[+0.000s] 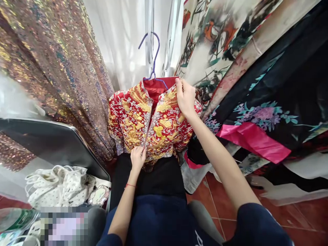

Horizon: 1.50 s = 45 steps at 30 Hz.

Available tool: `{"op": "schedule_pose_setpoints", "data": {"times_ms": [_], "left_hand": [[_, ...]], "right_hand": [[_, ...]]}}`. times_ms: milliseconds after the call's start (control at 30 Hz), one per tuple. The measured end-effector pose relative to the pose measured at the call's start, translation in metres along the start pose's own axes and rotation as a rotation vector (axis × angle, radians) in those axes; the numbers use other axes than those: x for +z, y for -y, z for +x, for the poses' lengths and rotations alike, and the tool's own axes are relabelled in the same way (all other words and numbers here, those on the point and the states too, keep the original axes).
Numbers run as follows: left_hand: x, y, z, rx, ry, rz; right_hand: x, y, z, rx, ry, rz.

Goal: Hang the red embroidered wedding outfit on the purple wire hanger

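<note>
A red jacket (164,128) with gold and silver embroidery lies across my lap, its collar away from me. Inside its neck sits a purple wire hanger (156,54), the hook standing up above the collar. My left hand (137,157) pinches the jacket's front edge near the bottom of the opening. With my right hand (186,97) I grip the jacket at the shoulder beside the collar, thumb on top. The front edges part at the neck and come close together lower down. Fabric hides the hanger's arms.
Sequined fabric (64,68) hangs at the left, and printed and black floral garments (266,92) hang at the right. A pink ribbon (253,140) crosses the black cloth. At lower left are a black chair back (51,140), a dotted white cloth bag (58,186) and a plastic bottle (17,218).
</note>
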<state>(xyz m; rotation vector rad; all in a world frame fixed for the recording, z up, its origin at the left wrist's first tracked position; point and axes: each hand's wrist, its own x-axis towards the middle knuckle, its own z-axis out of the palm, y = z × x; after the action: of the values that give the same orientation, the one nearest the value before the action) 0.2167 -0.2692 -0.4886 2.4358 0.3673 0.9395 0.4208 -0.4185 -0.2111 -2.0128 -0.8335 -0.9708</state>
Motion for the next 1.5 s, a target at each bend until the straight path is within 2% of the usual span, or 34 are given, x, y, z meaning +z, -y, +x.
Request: {"op": "schedule_pose_setpoints", "data": {"times_ms": [67, 200, 300, 400, 500, 600, 767, 833, 900, 967, 1033, 1100, 1133, 1167, 1233, 1267, 1333, 1400, 1500], "left_hand": [[-0.002, 0.011, 0.012, -0.052, -0.018, 0.010], [-0.003, 0.023, 0.029, -0.071, 0.048, 0.001], [-0.006, 0.019, 0.028, -0.069, 0.083, 0.014], [-0.014, 0.008, 0.026, -0.084, 0.060, 0.018], [-0.026, -0.002, 0.035, -0.091, 0.000, 0.004], [-0.033, 0.000, 0.050, -0.106, -0.043, 0.003], [-0.027, 0.020, 0.051, -0.135, -0.007, -0.009], [-0.031, 0.027, 0.050, -0.095, 0.022, -0.053], [-0.046, 0.031, 0.062, -0.049, 0.010, -0.100], [-0.073, 0.033, 0.090, -0.027, -0.080, -0.127], [-0.105, 0.033, 0.132, -0.004, -0.313, -0.118], [-0.132, 0.030, 0.179, 0.058, -0.475, -0.071], [-0.142, 0.027, 0.201, 0.103, -0.476, -0.055], [-0.149, 0.025, 0.219, 0.152, -0.415, -0.066], [-0.156, 0.019, 0.243, 0.219, -0.214, -0.146], [-0.157, 0.016, 0.248, 0.230, -0.154, -0.176], [-0.159, 0.011, 0.248, 0.226, -0.151, -0.188], [-0.165, 0.004, 0.241, 0.217, -0.248, -0.150], [-0.180, -0.007, 0.234, 0.211, -0.440, -0.086]], "right_hand": [[-0.001, 0.001, -0.004, -0.109, 0.073, -0.056], [-0.007, 0.011, -0.018, -0.352, 0.227, -0.237], [-0.014, 0.019, -0.022, -0.448, 0.279, -0.307], [-0.021, 0.019, -0.013, -0.523, 0.318, -0.286], [-0.022, 0.014, 0.003, -0.499, 0.234, -0.223], [-0.016, 0.013, 0.012, -0.419, 0.136, -0.167], [-0.007, 0.029, -0.013, -0.450, 0.281, -0.223], [-0.011, 0.032, -0.030, -0.453, 0.267, -0.270], [-0.018, 0.028, -0.046, -0.402, 0.179, -0.308], [-0.026, 0.015, -0.059, -0.319, 0.073, -0.336], [-0.034, -0.004, -0.068, -0.259, 0.027, -0.348], [-0.040, -0.024, -0.072, -0.265, 0.076, -0.335], [-0.043, -0.033, -0.072, -0.287, 0.124, -0.321], [-0.045, -0.041, -0.071, -0.311, 0.171, -0.306], [-0.047, -0.052, -0.066, -0.338, 0.234, -0.296], [-0.047, -0.056, -0.061, -0.335, 0.250, -0.302], [-0.048, -0.059, -0.049, -0.319, 0.268, -0.311], [-0.049, -0.056, -0.033, -0.307, 0.265, -0.272], [-0.049, -0.046, -0.006, -0.266, 0.187, -0.164]]}}
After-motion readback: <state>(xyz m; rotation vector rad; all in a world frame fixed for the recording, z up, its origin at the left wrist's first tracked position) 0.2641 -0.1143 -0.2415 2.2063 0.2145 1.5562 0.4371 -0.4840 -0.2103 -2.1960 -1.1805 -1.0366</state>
